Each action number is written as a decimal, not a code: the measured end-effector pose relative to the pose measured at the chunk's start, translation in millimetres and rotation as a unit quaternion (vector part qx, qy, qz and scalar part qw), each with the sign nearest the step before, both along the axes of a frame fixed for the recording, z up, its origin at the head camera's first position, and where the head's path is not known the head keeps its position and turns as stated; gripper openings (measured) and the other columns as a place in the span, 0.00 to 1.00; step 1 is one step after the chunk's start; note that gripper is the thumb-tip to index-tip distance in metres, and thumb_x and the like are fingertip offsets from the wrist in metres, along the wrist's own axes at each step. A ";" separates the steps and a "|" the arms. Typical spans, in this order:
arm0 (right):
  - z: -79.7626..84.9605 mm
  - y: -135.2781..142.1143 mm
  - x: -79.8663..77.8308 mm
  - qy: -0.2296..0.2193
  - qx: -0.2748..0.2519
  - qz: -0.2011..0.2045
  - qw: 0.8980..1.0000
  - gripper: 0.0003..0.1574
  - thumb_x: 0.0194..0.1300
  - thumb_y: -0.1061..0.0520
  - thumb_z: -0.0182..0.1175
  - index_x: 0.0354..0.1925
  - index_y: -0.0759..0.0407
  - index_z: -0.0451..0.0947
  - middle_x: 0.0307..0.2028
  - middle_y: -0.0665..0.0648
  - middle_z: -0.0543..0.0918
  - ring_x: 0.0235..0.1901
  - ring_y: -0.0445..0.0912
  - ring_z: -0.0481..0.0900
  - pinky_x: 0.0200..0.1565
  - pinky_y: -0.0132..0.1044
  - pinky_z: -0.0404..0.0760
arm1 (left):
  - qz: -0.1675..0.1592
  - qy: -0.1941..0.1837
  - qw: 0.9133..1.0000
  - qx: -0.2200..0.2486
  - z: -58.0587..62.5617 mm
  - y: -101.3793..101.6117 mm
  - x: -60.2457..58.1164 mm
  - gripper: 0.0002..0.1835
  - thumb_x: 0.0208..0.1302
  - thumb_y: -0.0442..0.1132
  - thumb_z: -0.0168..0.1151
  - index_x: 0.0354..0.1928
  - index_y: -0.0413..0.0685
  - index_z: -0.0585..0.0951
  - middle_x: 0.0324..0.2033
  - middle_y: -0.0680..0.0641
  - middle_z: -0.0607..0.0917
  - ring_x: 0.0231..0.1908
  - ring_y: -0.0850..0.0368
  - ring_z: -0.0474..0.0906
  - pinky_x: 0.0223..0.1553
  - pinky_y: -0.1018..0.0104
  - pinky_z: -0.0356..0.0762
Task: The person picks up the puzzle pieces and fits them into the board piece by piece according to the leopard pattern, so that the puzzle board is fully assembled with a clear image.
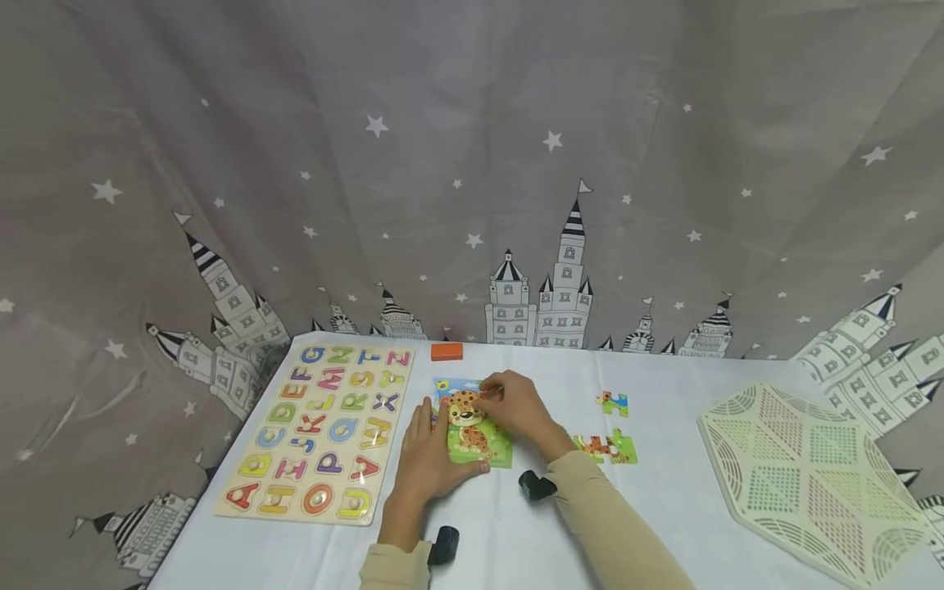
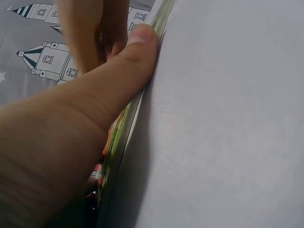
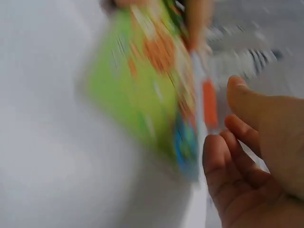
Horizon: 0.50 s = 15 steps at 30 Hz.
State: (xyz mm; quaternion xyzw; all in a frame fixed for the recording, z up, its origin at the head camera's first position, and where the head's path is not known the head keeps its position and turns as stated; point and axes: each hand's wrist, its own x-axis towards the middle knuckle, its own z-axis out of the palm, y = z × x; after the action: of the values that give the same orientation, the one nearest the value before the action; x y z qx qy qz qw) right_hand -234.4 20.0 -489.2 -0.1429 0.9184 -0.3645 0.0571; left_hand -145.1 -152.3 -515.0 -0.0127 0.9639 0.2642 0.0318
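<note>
A jigsaw puzzle of a spotted leopard cub on green grass point(image 1: 476, 442) lies in the middle of the white table. My left hand point(image 1: 431, 459) rests along its left side, fingers stretched forward and thumb at the near edge. In the left wrist view that thumb point(image 2: 135, 52) lies against the puzzle's edge. My right hand point(image 1: 519, 406) is over the puzzle's upper right part, fingers bent. The right wrist view shows its thumb point(image 3: 244, 95) and fingers apart, with nothing between them, beside the blurred puzzle point(image 3: 128, 90).
Joined loose puzzle pieces point(image 1: 619, 447) and another small group of pieces point(image 1: 614, 401) lie right of my right hand. An alphabet board point(image 1: 313, 442) is at left, an orange block point(image 1: 447, 351) at the back. A patterned lattice board point(image 1: 811, 483) lies at far right.
</note>
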 end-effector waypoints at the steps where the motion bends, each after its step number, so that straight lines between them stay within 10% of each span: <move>1: 1.1 12.1 -0.5 -0.004 -0.008 -0.012 1.000 0.19 0.62 0.48 0.73 0.48 0.56 0.87 0.41 0.53 0.85 0.37 0.43 0.80 0.41 0.37 0.82 | -0.002 0.001 1.000 0.002 -1.0 0.3 0.3 0.69 0.45 0.70 0.76 0.80 0.41 0.54 0.80 0.31 0.48 0.80 0.32 0.45 0.80 0.38 0.49; 15: -2.5 189.2 -7.8 -0.046 0.117 -0.088 0.988 0.34 0.61 0.49 0.73 0.60 0.64 0.80 0.57 0.68 0.79 0.53 0.60 0.79 0.55 0.57 0.80 | 0.003 0.013 1.000 0.023 -4.4 -0.7 -0.2 0.70 0.42 0.68 0.78 0.80 0.41 0.54 0.80 0.30 0.48 0.79 0.30 0.45 0.79 0.35 0.48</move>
State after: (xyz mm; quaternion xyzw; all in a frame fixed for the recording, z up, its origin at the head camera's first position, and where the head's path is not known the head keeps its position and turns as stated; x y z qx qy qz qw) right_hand -242.2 209.2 -491.7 -0.0365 0.9602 -0.2639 0.0835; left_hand -145.3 -153.0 -519.4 -0.0115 0.9577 0.2869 0.0184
